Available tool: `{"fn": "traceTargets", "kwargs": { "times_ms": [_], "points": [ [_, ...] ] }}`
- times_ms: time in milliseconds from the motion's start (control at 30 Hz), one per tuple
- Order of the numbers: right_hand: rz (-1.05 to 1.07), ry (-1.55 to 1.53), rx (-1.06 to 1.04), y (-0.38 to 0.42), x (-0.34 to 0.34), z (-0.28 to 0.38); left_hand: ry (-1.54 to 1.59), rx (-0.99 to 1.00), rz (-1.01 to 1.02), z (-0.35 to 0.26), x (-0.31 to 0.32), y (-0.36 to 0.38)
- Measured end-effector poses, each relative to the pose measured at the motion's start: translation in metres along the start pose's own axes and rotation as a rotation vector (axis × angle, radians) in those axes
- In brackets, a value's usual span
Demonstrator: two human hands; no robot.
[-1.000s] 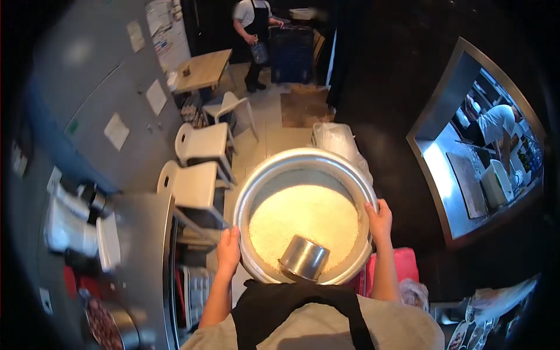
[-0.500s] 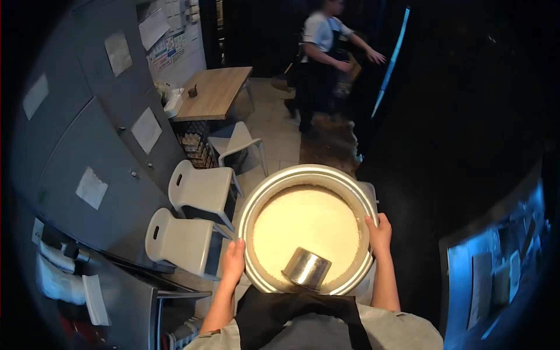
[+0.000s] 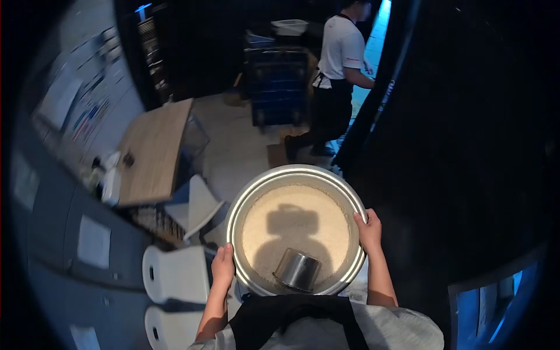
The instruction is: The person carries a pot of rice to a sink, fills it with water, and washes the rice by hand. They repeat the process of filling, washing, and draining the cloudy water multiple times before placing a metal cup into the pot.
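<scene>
A large round metal pot (image 3: 232, 217) is held in front of my body, its open top facing up. Pale grains that look like uncooked rice (image 3: 326, 219) fill its inside, with a dark shadow across them. On the grains, near the side closest to me, a metal measuring cup (image 3: 298, 272) lies tipped over. My left hand (image 3: 223, 267) grips the pot's left side, and my right hand (image 3: 368, 228) grips its right rim with the thumb on top. The fingers under the pot are hidden.
White chairs (image 3: 175, 273) and a wooden table (image 3: 154, 151) stand along the left, beside grey lockers (image 3: 61, 233). Ahead, a person (image 3: 341, 58) in a white shirt is at a bright doorway (image 3: 364, 93). A dark blue stack (image 3: 280, 84) stands behind. The right side is dark.
I have moved forward, so the table and chairs sit lower and further left. The person has moved right into the doorway, which is wider open. A shadow now covers the grains.
</scene>
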State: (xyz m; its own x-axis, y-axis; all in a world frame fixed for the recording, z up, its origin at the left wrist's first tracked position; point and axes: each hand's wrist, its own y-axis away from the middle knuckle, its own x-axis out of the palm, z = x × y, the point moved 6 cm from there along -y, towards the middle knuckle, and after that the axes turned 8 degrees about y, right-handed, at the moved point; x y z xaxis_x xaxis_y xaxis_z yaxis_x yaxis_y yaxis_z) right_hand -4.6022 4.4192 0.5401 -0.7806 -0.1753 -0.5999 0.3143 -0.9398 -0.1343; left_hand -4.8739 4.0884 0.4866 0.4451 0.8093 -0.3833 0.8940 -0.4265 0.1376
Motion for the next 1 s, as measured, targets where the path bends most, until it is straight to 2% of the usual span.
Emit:
{"fn": "traceTargets", "kwargs": {
  "times_ms": [100, 167, 300, 367, 433, 467, 567, 700, 733, 767, 867, 1000],
  "points": [
    [-0.035, 0.046, 0.06, -0.057, 0.036, -0.03, -0.031, 0.032, -0.001, -0.024, 0.032, -0.073],
    [-0.079, 0.082, 0.063, -0.063, 0.041, -0.031, -0.067, -0.031, 0.131, -0.014, 0.042, -0.101],
    [-0.101, 0.12, 0.004, -0.172, 0.075, -0.007, 0.066, 0.051, 0.072, -0.043, 0.085, -0.189],
    [-0.083, 0.109, -0.013, -0.21, 0.088, -0.004, -0.022, 0.092, 0.05, -0.059, 0.091, -0.217],
    [-0.046, 0.133, 0.018, -0.24, 0.1, 0.005, 0.072, 0.048, 0.057, -0.063, 0.1, -0.251],
    [-0.029, 0.15, 0.039, -0.26, 0.106, 0.019, 0.202, -0.006, 0.059, -0.046, 0.108, -0.274],
    [-0.005, 0.13, 0.032, -0.324, 0.13, 0.031, 0.251, -0.057, 0.087, -0.071, 0.13, -0.32],
    [-0.041, 0.119, 0.069, -0.376, 0.167, 0.011, 0.005, 0.113, 0.092, -0.108, 0.155, -0.393],
    [-0.076, 0.124, 0.066, -0.393, 0.176, 0.007, -0.042, 0.111, 0.036, -0.109, 0.163, -0.42],
    [-0.103, 0.145, 0.066, -0.414, 0.175, 0.007, 0.0, 0.086, 0.073, -0.121, 0.178, -0.447],
    [-0.214, 0.189, 0.111, -0.428, 0.159, 0.016, 0.125, 0.001, 0.259, -0.118, 0.202, -0.495],
    [-0.348, 0.199, 0.261, -0.394, 0.151, 0.009, 0.078, 0.074, 0.406, -0.146, 0.232, -0.543]
  ]
}}
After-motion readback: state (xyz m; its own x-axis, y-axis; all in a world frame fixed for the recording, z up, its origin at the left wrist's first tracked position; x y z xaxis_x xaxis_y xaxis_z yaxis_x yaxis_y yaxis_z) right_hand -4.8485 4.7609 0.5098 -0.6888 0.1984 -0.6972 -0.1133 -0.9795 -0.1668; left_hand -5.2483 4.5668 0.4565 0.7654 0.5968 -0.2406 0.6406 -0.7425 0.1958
